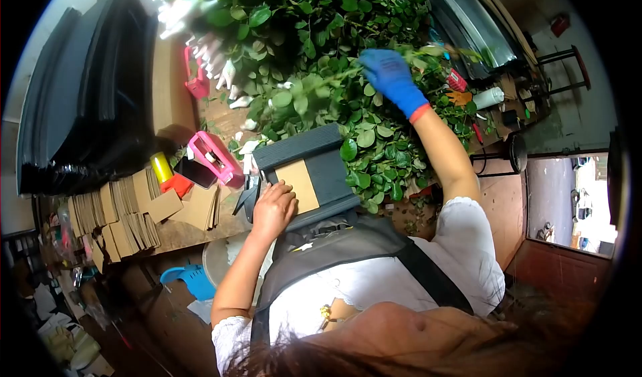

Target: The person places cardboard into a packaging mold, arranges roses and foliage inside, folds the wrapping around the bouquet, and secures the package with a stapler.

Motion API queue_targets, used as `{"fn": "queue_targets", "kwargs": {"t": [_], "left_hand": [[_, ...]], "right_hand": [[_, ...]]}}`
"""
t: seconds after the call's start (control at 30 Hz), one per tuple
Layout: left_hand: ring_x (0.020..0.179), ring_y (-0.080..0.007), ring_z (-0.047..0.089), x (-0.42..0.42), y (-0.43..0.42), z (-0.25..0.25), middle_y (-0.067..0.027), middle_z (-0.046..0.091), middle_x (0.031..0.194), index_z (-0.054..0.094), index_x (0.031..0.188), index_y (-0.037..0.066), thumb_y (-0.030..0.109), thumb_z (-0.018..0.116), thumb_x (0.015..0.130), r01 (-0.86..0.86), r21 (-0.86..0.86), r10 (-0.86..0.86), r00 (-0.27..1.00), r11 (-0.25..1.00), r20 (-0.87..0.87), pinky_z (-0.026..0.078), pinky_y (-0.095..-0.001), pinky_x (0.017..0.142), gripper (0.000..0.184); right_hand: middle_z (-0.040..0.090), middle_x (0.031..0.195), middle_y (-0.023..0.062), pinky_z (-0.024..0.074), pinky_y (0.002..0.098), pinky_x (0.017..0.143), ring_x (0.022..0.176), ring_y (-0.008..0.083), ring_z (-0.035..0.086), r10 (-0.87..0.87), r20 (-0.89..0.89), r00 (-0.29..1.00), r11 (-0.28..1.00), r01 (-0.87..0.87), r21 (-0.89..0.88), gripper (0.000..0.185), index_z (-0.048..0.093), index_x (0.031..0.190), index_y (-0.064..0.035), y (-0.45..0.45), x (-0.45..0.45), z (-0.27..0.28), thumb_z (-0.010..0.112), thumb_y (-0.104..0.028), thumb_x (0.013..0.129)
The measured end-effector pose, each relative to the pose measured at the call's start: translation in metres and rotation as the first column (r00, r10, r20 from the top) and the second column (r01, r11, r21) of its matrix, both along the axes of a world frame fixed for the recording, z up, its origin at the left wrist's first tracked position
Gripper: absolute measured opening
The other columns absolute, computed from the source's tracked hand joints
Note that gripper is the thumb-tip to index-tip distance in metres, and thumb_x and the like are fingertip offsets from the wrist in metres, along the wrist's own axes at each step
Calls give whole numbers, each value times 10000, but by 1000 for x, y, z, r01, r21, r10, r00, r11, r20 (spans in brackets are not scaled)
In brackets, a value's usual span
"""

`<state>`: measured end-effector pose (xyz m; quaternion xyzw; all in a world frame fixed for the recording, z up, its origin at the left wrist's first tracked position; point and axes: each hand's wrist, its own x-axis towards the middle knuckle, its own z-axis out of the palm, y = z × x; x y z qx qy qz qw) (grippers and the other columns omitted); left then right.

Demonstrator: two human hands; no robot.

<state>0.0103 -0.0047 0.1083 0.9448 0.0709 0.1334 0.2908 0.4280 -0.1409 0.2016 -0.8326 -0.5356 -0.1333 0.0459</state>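
Observation:
My left hand [273, 208] is bare, its fingers resting on the edge of a tan cardboard piece [299, 184]. That piece lies in a black corrugated sheet [328, 166] with raised sides, close against my apron. My right hand [390, 76], in a blue glove with a red cuff, is closed around a leafy flower stem [334, 78] above a big heap of green foliage [364, 136]. The stem is smeared by motion and stretches out to both sides of the glove. White-sleeved flower heads [227, 76] stick out at the heap's left side.
Left of the black sheet stand a pink tape dispenser [217, 159], a phone [196, 172] and a yellow roll [160, 168]. Another pink dispenser [196, 74] is farther back. Stacked cardboard pieces [124, 206] line the table's near left edge. Black sheets [87, 96] stand at far left.

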Motion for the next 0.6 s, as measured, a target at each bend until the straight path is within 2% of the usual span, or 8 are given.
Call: {"fn": "queue_targets", "kwargs": {"t": [0.03,0.1,0.2,0.3,0.33,0.37,0.43,0.6], "left_hand": [[1172,-307,642,2,0,0,-97,694,1101,728,969,54,109,723,845,0,-2,0,1000,1000,6,480,-479,1052,136],[1179,-313,638,1,-2,-1,-108,694,1103,727,968,46,114,722,846,-12,-10,12,1000,1000,2,479,-481,1052,139],[1159,-322,648,-1,2,1,-124,698,1105,718,1020,39,149,735,846,7,-46,-7,1000,999,5,474,-483,1056,206],[1149,-334,645,-6,4,-2,-146,694,1137,684,1122,39,216,778,818,-34,-129,21,994,991,-104,469,-487,1052,364],[1153,-362,628,-5,7,-4,-174,683,1177,659,1187,44,274,810,789,-18,-78,18,1000,997,-5,457,-490,1058,484],[1176,-374,612,-8,10,0,-182,674,1210,575,1327,53,295,841,752,-112,-315,2,944,942,-330,401,-507,1108,679],[1214,-374,590,-9,10,-8,-169,676,1230,435,1456,59,282,868,707,-67,-176,51,995,982,-91,344,-509,1147,893],[1333,-298,542,-11,9,-14,-67,698,1242,206,1557,68,306,920,637,-81,-349,44,993,933,-113,209,-561,1213,1188]], "right_hand": [[676,1127,40,528,406,849,986,270,653,24,86,996,982,-40,184,272,713,1131,-174,-9,0,17,702,-207,860],[694,1130,37,523,407,866,1012,262,661,-47,209,977,936,-30,351,295,712,1154,-173,-28,-15,40,711,-203,861],[708,1154,47,519,418,890,1041,268,666,98,-17,995,937,-87,339,310,709,1183,-168,-59,-37,42,705,-194,873],[709,1176,72,512,421,920,1077,285,660,155,-74,985,969,-137,206,299,709,1190,-153,-108,-56,51,689,-182,893],[707,1179,76,510,420,926,1078,296,658,180,-150,972,974,-155,165,298,709,1191,-149,-122,-67,58,688,-183,895],[706,1182,81,508,419,931,1079,306,655,197,-229,953,977,-171,128,298,710,1192,-144,-136,-77,66,687,-185,898],[693,1206,120,493,425,980,1145,326,624,124,-420,899,984,-166,-65,292,700,1192,-105,-166,-87,67,685,-172,908],[690,1143,130,499,428,951,1081,345,631,-56,-541,839,964,-95,-248,278,697,1140,-92,-217,-87,33,698,-178,875]]}}
